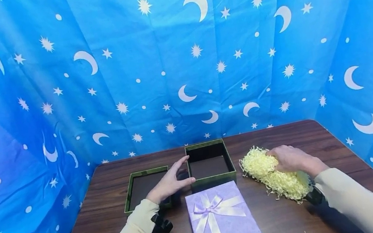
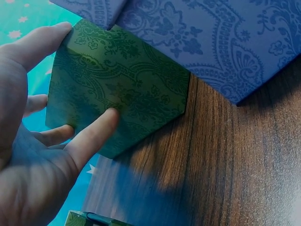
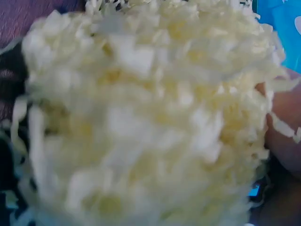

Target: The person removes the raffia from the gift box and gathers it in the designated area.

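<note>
A deep green box (image 1: 214, 181) with a dark inside stands uncovered at the back middle. My left hand (image 1: 170, 183) is at its left side, fingers spread and nearly straight. In the left wrist view the thumb and forefinger touch or nearly touch the box's patterned green wall (image 2: 122, 80). On the right, my right hand (image 1: 294, 160) grips a bundle of pale yellow shredded paper (image 1: 260, 165). The curled shreds fill most of the right wrist view, blurred, and hide most of the fingers. The bundle hangs low over the table or rests on it; I cannot tell which.
A lilac gift box (image 1: 235, 221) with a pale ribbon bow (image 1: 208, 209) stands nearest me, close before the green box. Behind my left wrist lies a shallow green-rimmed lid or tray (image 1: 143, 188). The wooden table (image 1: 95, 209) meets blue star-and-moon cloth (image 1: 171, 106) at its back and sides.
</note>
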Demonstrator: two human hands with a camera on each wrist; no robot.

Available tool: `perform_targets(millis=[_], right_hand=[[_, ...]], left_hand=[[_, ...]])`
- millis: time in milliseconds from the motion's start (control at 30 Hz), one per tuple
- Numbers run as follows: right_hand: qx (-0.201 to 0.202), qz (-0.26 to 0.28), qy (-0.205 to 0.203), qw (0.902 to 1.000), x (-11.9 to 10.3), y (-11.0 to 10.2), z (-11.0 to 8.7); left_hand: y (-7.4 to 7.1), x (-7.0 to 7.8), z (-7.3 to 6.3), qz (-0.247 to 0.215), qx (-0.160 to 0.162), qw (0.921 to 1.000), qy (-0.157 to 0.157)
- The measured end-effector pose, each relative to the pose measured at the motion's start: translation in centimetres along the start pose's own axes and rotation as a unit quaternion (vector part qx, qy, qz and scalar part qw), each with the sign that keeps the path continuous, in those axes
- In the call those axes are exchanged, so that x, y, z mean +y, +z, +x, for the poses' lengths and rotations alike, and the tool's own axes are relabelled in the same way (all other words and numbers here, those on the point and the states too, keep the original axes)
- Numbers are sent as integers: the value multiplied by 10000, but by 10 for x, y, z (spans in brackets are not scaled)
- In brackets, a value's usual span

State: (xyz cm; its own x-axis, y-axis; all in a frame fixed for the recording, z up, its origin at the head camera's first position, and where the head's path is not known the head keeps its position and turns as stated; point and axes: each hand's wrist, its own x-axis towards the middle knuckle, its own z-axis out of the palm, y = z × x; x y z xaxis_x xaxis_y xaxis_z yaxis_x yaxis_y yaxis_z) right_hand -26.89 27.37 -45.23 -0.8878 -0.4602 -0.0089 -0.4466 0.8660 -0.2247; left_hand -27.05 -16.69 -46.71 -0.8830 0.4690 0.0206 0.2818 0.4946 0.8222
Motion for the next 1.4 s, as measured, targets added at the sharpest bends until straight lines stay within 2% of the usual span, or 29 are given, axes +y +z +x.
perform_targets(millis=[267,533,833,933,1200,1400], right_hand=[[-272,-49,61,9996,-6,-8,-2],[-151,-51,120,9998,-9,-8,-4],[474,295,52,9984,-10,-14,-6],[680,411,-113,9968,-10,-16,-5],[1198,805,-476,9884,-15,-19,-5],[1610,1080,-533,9796,-23,-21,-5]], left_hand=[[0,0,0,116,37,9999,-57],[-1,0,-1,145,53,9999,-39],[-1,1,-1,77,12,9999,-68],[-2,2,0,102,0,9999,-83],[-2,4,-1,223,10,9997,-131],[-4,7,-5,493,112,9987,64]])
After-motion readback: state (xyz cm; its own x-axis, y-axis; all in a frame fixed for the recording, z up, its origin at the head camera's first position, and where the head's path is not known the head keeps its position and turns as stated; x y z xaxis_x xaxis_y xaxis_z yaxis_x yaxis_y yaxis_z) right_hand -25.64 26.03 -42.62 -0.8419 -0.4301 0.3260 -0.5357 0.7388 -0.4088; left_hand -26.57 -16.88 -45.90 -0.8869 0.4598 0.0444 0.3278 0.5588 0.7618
